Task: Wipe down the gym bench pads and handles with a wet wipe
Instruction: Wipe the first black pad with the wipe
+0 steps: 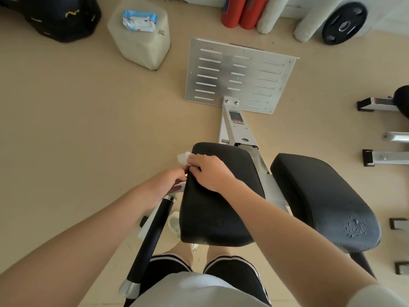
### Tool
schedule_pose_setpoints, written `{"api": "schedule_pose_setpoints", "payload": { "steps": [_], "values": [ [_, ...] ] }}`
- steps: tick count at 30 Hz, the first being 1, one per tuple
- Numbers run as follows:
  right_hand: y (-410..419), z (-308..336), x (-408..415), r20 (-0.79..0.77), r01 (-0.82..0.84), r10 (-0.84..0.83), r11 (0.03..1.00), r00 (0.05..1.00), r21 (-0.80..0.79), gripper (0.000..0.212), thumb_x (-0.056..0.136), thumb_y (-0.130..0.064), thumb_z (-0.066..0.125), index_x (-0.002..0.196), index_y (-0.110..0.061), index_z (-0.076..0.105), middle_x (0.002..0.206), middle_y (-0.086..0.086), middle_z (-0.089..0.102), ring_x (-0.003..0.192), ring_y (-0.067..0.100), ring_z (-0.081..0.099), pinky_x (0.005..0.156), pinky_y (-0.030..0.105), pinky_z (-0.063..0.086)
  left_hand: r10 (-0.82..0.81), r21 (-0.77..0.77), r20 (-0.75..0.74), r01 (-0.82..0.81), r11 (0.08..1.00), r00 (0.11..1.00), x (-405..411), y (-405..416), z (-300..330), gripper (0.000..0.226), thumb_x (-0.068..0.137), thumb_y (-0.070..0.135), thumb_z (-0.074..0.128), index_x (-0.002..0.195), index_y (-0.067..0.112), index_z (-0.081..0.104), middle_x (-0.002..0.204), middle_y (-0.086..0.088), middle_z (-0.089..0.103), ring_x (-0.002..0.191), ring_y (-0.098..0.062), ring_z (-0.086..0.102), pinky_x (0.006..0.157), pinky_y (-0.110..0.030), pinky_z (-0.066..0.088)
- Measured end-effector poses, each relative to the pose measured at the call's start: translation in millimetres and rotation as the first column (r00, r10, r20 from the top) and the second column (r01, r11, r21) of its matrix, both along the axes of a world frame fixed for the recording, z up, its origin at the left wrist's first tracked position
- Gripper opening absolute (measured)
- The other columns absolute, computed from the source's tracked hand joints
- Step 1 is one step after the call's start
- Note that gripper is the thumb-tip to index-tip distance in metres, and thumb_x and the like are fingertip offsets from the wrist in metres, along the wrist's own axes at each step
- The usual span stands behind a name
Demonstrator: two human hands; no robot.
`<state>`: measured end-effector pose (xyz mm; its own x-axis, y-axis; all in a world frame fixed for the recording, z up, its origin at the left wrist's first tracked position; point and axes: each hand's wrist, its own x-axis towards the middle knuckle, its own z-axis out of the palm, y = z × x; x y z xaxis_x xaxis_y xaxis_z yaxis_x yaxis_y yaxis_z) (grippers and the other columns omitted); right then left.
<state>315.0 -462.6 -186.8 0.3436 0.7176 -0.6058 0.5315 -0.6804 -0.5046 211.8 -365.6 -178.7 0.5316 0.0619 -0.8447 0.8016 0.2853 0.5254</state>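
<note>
Two hands at work on the left pad [219, 193]; right hand [210, 172] laid flat across its upper left edge, fingers [195, 161] pressed together over the wet wipe [184, 157], which pokes out white past the pad's corner; left hand [168, 183] tucked against the pad's side just below, fingers curled, whether gripping the edge or the frame cannot tell; wiping step plainly in hand, judged early in the task; right pad [325, 200] and black handle [152, 235] looking untouched; next move likely calls for dragging the wipe down the pad toward the near end, firm even pressure; spare wipes pack [139, 20] sitting on the plastic jug [141, 49], well apart.
</note>
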Motion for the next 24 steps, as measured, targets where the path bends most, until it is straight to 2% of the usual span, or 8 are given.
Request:
{"api": "schedule_pose_setpoints", "payload": {
  "steps": [4, 8, 10, 12, 16, 19, 21, 24],
  "values": [
    [-30.0, 10.7, 19.6, 0.059, 0.103, -0.100, 0.993, 0.993, -0.050, 0.034, 0.099, -0.023, 0.035, 0.122, -0.009, 0.057, 0.125, 0.010, 0.058, 0.114, 0.029, 0.052, 0.098, 0.036, 0.039, -0.068, -0.007, 0.035, 0.068, 0.998, 0.997, -1.2, -1.9, -4.1, 0.049, 0.093, 0.013, 0.029, 0.140, 0.026, 0.036, 0.142, 0.007, 0.038, 0.130, -0.008, 0.035, 0.111, -0.032, 0.027],
    [-63.2, 3.5, 37.9, 0.184, 0.269, -0.230, 0.936, 0.956, -0.226, 0.034, 0.100, -0.024, 0.030, 0.122, -0.010, 0.051, 0.118, 0.012, 0.059, 0.104, 0.027, 0.055, 0.085, 0.032, 0.042, -0.124, -0.004, 0.054, 0.124, 0.992, 0.991, -2.5, -2.5, -4.6, 0.045, 0.098, 0.018, 0.022, 0.141, 0.029, 0.031, 0.137, 0.011, 0.035, 0.125, -0.004, 0.032, 0.108, -0.027, 0.026],
    [-57.5, -0.2, 28.5, 0.203, 0.345, -0.301, 0.908, 0.932, -0.237, 0.039, 0.098, -0.028, 0.031, 0.128, -0.006, 0.044, 0.125, 0.014, 0.053, 0.112, 0.029, 0.051, 0.089, 0.036, 0.041, -0.127, 0.000, 0.077, 0.128, 0.992, 0.989, -4.3, -3.5, -5.9, 0.045, 0.098, 0.019, 0.021, 0.139, 0.031, 0.033, 0.135, 0.015, 0.037, 0.124, -0.003, 0.033, 0.106, -0.025, 0.026],
    [-37.7, -1.6, 8.9, 0.178, 0.310, -0.277, 0.931, 0.944, -0.195, 0.047, 0.097, -0.035, 0.032, 0.132, -0.006, 0.041, 0.134, 0.013, 0.046, 0.122, 0.030, 0.043, 0.097, 0.039, 0.037, -0.081, -0.013, 0.104, 0.082, 0.997, 0.991, -5.5, -4.7, -4.4, 0.044, 0.098, 0.018, 0.021, 0.135, 0.034, 0.038, 0.133, 0.016, 0.042, 0.123, -0.001, 0.036, 0.103, -0.024, 0.028],
    [-6.5, 0.7, -25.4, 0.122, 0.052, -0.051, 0.999, 0.991, -0.006, 0.053, 0.095, -0.048, 0.028, 0.127, -0.010, 0.046, 0.133, 0.005, 0.045, 0.125, 0.023, 0.040, 0.103, 0.038, 0.035, -0.030, 0.000, 0.167, 0.030, 1.000, 0.985, -14.3, -7.3, 2.4, 0.034, 0.093, 0.019, 0.031, 0.123, 0.029, 0.044, 0.118, 0.008, 0.054, 0.113, -0.005, 0.047, 0.104, -0.030, 0.034],
    [-17.7, 6.5, -18.0, 0.149, -0.091, 0.097, 0.995, 0.984, -0.048, 0.058, 0.096, -0.049, 0.024, 0.141, -0.012, 0.030, 0.150, 0.003, 0.027, 0.139, 0.021, 0.021, 0.112, 0.037, 0.021, -0.139, 0.040, 0.173, 0.134, 0.990, 0.975, -17.6, -5.5, -0.4, 0.060, 0.074, 0.026, 0.043, 0.134, 0.026, 0.037, 0.120, 0.010, 0.053, 0.113, -0.002, 0.047, 0.104, -0.031, 0.034],
    [-35.5, 9.8, -4.3, 0.168, -0.084, 0.104, 0.989, 0.980, -0.123, 0.059, 0.097, -0.048, 0.023, 0.146, -0.014, 0.021, 0.154, 0.002, 0.018, 0.142, 0.019, 0.014, 0.113, 0.035, 0.017, -0.148, -0.012, 0.176, 0.152, 0.988, 0.973, -19.2, -6.5, -0.9, 0.046, 0.086, 0.018, 0.043, 0.128, 0.037, 0.038, 0.120, 0.013, 0.056, 0.111, -0.002, 0.050, 0.093, -0.018, 0.038],
    [-68.6, 8.8, 14.9, 0.179, 0.062, -0.030, 0.983, 0.983, -0.174, 0.055, 0.097, -0.047, 0.024, 0.142, -0.015, 0.028, 0.150, 0.003, 0.027, 0.137, 0.020, 0.026, 0.109, 0.038, 0.027, -0.155, 0.037, 0.197, 0.151, 0.988, 0.968, -18.0, -13.2, -2.0, 0.045, 0.090, 0.034, 0.053, 0.132, 0.036, 0.038, 0.126, 0.016, 0.051, 0.116, -0.001, 0.047, 0.096, -0.020, 0.038]
  ]
}}
